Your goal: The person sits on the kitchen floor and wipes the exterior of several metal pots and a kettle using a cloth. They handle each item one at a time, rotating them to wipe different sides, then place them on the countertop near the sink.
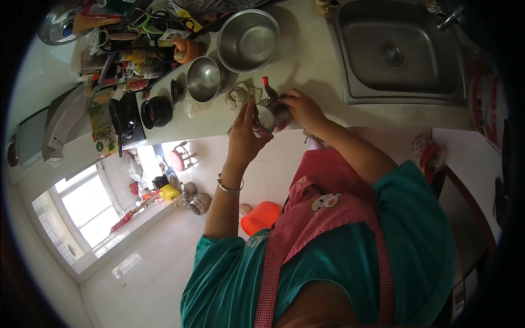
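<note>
My left hand [246, 127] and my right hand [303, 107] hold a small metal pot [282, 112] between them, over the counter's front edge. The pot is tipped on its side, with a pale round face turned toward my left hand. My left fingers spread around that end, and my right fingers grip the far side. A dark handle with a red tip [267, 86] points away from me; whether it is joined to the pot is hard to tell. A crumpled pale cloth [241, 95] lies on the counter just beyond my left hand.
A large steel basin [248, 41] and a smaller steel bowl [205, 80] stand beyond the cloth. A black pot [157, 112] sits by the stove [133, 121] at left. At right is a steel sink [389, 53] with a faucet [449, 19]. Bottles [143, 67] crowd the back left.
</note>
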{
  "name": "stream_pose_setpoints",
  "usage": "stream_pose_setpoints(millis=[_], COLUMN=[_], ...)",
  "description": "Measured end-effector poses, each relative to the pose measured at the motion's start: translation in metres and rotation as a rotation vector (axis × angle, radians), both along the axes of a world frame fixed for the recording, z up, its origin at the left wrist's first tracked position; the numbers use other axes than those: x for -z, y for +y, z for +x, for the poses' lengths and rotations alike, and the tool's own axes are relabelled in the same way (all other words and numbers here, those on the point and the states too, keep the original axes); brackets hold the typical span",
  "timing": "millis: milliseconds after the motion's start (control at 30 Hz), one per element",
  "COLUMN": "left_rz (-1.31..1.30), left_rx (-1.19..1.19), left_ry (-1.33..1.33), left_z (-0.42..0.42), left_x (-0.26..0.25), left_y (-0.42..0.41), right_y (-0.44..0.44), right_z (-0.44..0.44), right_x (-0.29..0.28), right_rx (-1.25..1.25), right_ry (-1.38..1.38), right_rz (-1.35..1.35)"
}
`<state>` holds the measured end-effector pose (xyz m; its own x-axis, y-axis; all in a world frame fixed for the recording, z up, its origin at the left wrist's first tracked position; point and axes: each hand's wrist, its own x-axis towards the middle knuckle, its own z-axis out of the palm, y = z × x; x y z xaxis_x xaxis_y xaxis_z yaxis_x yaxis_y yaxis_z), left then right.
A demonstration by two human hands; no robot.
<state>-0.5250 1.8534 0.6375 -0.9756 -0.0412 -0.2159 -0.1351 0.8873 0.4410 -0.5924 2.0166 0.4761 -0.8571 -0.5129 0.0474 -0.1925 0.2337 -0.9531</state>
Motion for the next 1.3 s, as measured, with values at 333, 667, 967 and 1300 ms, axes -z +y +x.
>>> stream_pose_setpoints(millis=[333, 667, 967, 1300], left_rz=[0.003, 0.01, 0.013, -0.014], left_rx=[-0.015, -0.023, -0.017, -0.007], left_ry=[-0.025, 0.0, 0.005, -0.001], left_z=[0.0, -0.001, 0.001, 0.001], left_x=[0.003, 0.002, 0.001, 0.004], left_y=[0.0, 0.0, 0.003, 0.0], right_y=[-0.004, -0.01, -0.005, -0.012], right_z=[-0.005, -0.007, 0.03, 0.057], right_x=[0.012, 0.012, -0.021, -0.013], right_rx=[0.086, 0.089, 0.17, 0.289], right_ry=[-0.018, -0.086, -0.304, -0.522], right_rz=[-0.129, -0.247, -0.327, -0.446])
